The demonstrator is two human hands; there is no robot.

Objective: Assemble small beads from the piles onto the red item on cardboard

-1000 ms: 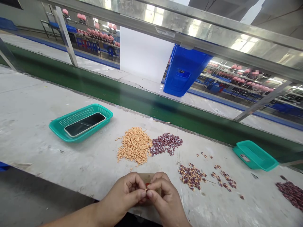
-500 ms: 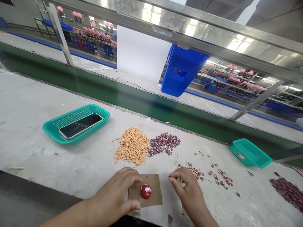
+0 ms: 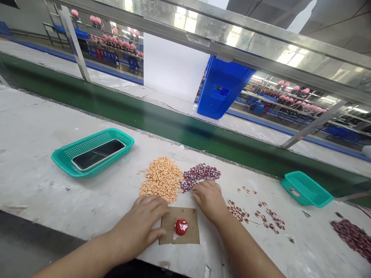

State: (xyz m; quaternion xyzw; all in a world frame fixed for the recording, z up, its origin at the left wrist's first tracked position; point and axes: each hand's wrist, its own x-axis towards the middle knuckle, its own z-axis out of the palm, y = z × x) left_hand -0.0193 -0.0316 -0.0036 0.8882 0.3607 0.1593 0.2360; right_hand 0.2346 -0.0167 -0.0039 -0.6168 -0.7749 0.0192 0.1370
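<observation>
Hands, two (image 3: pixel 139 227). Teal plastic baskets, two (image 3: pixel 92 154). Cardboard square, one (image 3: pixel 188 231). Glossy red blob, one (image 3: pixel 181 227). Tan heap of small pieces, one (image 3: pixel 160 179). Maroon heaps of small pieces, two (image 3: pixel 199 173). Blue crate, one (image 3: pixel 220 88).

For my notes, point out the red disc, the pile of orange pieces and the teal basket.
Red disc (image 3: pixel 181 227), head view, its centre.
Pile of orange pieces (image 3: pixel 161 179), head view, pile's middle.
Teal basket (image 3: pixel 87 146), head view, its perforated wall.

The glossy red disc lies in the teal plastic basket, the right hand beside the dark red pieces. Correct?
No: the head view shows the glossy red disc on a brown cardboard square, not the basket; the right hand is beside the dark red pieces.
</observation>
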